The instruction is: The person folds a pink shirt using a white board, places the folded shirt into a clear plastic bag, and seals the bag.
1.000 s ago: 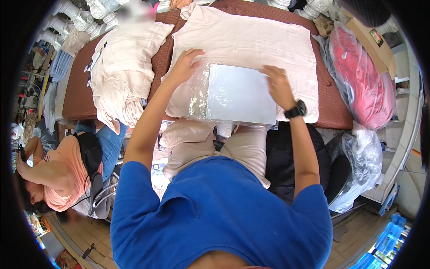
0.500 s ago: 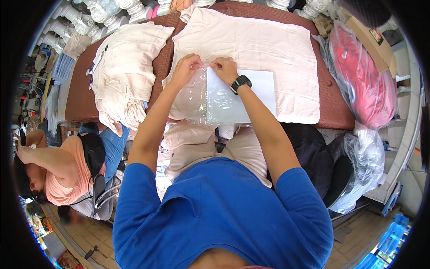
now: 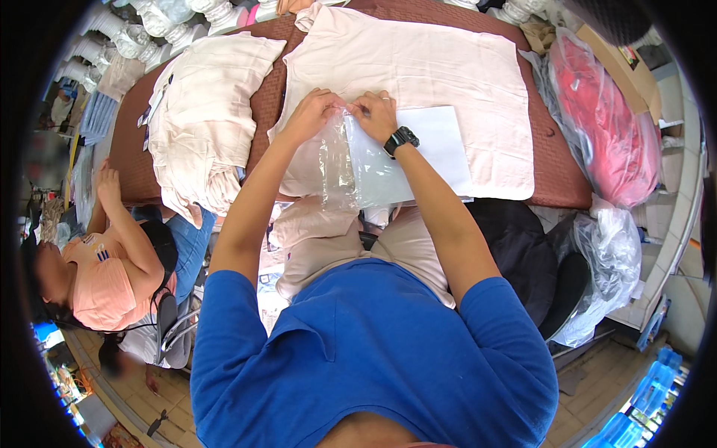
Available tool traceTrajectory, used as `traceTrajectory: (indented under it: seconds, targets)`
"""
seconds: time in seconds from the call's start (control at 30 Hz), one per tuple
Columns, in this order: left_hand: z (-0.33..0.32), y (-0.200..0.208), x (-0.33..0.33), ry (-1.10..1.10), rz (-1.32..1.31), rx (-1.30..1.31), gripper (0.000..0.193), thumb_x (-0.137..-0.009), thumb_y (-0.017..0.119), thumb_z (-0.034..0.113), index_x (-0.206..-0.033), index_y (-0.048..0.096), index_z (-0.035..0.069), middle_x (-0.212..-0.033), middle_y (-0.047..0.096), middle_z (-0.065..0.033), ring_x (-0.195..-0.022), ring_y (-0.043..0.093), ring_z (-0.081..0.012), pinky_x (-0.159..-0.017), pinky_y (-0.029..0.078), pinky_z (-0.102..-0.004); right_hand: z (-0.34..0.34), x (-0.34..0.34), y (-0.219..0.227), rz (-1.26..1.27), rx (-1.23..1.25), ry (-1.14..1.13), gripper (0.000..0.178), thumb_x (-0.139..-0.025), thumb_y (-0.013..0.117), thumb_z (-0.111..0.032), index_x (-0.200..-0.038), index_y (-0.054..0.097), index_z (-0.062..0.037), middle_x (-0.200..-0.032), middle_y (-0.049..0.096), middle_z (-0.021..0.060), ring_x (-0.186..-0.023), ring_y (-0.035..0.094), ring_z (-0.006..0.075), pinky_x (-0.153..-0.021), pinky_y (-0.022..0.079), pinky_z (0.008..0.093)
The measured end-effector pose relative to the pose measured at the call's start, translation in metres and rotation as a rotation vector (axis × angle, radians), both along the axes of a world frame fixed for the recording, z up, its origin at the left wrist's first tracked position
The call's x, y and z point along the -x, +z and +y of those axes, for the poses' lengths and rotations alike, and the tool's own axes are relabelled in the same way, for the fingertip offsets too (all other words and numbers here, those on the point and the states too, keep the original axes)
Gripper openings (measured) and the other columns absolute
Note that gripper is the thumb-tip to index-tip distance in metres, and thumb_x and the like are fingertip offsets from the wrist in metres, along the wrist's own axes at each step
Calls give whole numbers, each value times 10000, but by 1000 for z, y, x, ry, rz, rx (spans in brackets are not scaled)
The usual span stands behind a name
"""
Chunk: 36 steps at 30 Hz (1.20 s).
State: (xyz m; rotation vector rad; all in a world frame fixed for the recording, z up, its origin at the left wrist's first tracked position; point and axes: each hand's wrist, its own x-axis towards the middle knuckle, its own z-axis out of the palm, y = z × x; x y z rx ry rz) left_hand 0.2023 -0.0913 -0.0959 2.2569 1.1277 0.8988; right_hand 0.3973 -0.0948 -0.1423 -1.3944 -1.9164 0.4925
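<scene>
Both my hands meet at the top edge of a clear plastic bag. My left hand pinches the film at the bag's upper left, thumb and fingers together. Close beside it, my right hand also has its fingers closed on the film; a black watch is on that wrist. A white sheet, paper or thin card, lies partly under the film and partly beneath my right forearm. Under all this a pale pink sleeveless garment is spread flat on the brown-covered table.
A pile of pale pink garments lies on the table's left. Red goods in a plastic bag and a cardboard box stand at the right. White ornate posts line the far left. A co-worker sits at left.
The white sheet and film have tilted, the sheet's lower right corner swinging right. My hands have come slightly closer together. The co-worker's hands have moved from the head to the table edge.
</scene>
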Motion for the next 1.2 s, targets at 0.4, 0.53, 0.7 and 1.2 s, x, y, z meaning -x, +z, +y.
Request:
traceTrajectory:
  seconds: [0.4,0.53,0.7,1.2]
  targets:
    - [-12,3,-10,-41,-63,-159,100,-845,640,-20,-937,631,16,-945,616,-82,-940,567,-290,-845,468,-375,-2,0,-4,-16,-52,-8,167,-883,637,-266,-836,737,-141,-871,653,4,-973,499,272,-911,331,431]
    - [-20,9,-3,-88,-81,9,62,-887,615,1,-940,609,32,-931,610,-53,-1021,528,-258,-959,415,-373,-2,-1,-10,-23,-98,-9,157,-886,640,-262,-835,725,-140,-878,650,0,-964,498,271,-901,332,431]
    - [-11,0,36,-135,-276,362,74,-961,575,54,-1032,562,69,-944,616,-3,-1074,519,-171,-996,385,-356,-2,0,-8,-36,-127,0,156,-893,647,-268,-835,716,-141,-881,649,-4,-955,497,270,-885,337,434]
    - [-49,25,10,-220,402,-259,421,-754,680,-24,-1154,620,91,-1236,595,-61,-1268,475,-295,-1103,349,-444,-3,0,-6,-60,-107,-6,170,-897,650,-276,-827,712,-135,-874,644,4,-957,500,272,-888,346,434]
